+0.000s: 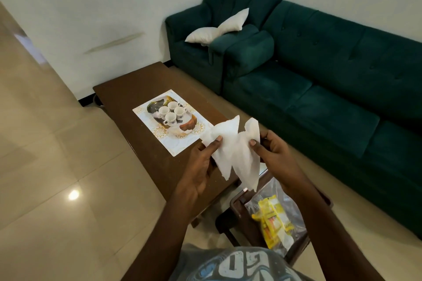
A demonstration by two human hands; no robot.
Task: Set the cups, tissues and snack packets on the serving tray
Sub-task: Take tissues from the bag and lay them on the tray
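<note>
Tissue paper [237,150], white and crumpled, hung in the air above the near end of the brown coffee table [137,89]. Left hand [201,166] pinched its left edge between thumb and fingers; right hand [274,150] pinched its right edge likewise. Four white cups [171,112] stood clustered on the patterned serving tray [182,130], farther along the table. Yellow snack packets [274,219] lay in a clear bag on a stool at lower right.

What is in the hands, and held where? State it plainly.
Both hands hold white tissue. The left hand pinches its upper left edge; the right hand pinches its upper right edge. The rest hangs down.
</note>
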